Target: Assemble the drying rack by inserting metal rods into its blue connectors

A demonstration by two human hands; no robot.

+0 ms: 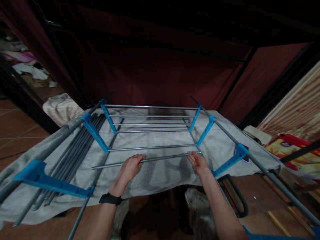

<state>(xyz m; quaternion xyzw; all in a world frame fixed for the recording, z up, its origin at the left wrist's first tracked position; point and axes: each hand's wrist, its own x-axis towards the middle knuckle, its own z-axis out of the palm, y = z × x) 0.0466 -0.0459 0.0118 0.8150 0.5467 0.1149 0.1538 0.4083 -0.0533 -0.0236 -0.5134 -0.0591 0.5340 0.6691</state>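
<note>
A grey metal rod (162,158) lies crosswise in front of me, held at both ends of its middle stretch. My left hand (130,166) is wrapped round it, a black watch on that wrist. My right hand (197,161) pinches the rod near its right end, close to a blue plastic bracket (226,163). The rod belongs to a drying rack frame (152,128) of grey tubes and blue brackets, which rests on a grey cloth (160,173) spread over a raised surface. Several cross rods sit fitted between the far brackets.
A bundle of loose grey rods (72,150) lies on the cloth at the left. A long side tube (265,170) runs down the right. A striped cloth (61,108) lies far left, a colourful box (290,150) at the right, dark red curtains behind.
</note>
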